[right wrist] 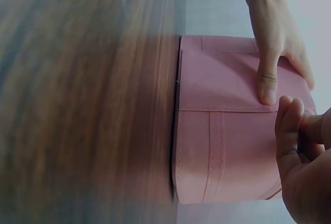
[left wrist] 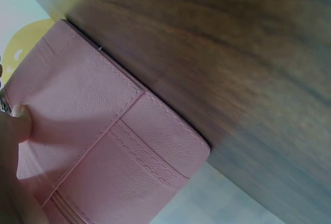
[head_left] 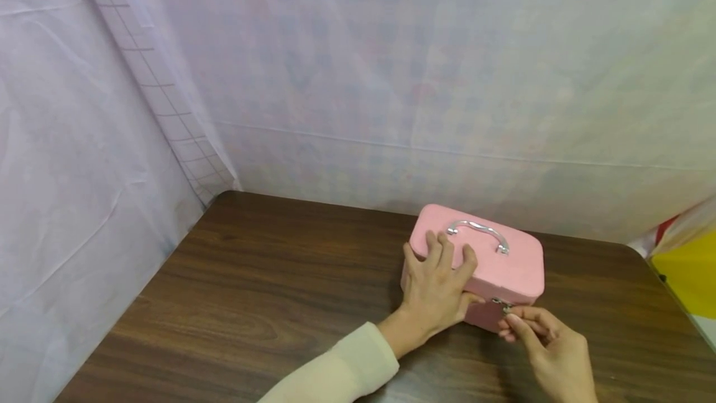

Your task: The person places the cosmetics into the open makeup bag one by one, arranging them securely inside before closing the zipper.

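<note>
A pink zip-up case (head_left: 517, 269) with a silver handle (head_left: 482, 227) on its lid stands on the table, right of the middle in the head view. My left hand (head_left: 439, 288) rests on it, fingers spread over the lid and thumb against the front side. At the front right corner, my right hand (head_left: 554, 347) pinches the metal zipper pull (head_left: 506, 309) between thumb and forefinger. The left wrist view shows the left thumb (left wrist: 21, 123) on the stitched pink side, beside part of the zipper (left wrist: 67, 208). In the right wrist view, the right fingers hide the pull.
The brown wood-grain table (head_left: 268, 285) has rounded far corners. A pale patterned curtain (head_left: 391, 79) hangs right behind it, with white sheeting (head_left: 73, 173) at the left. Something yellow (head_left: 688, 272) is beyond the table's right edge.
</note>
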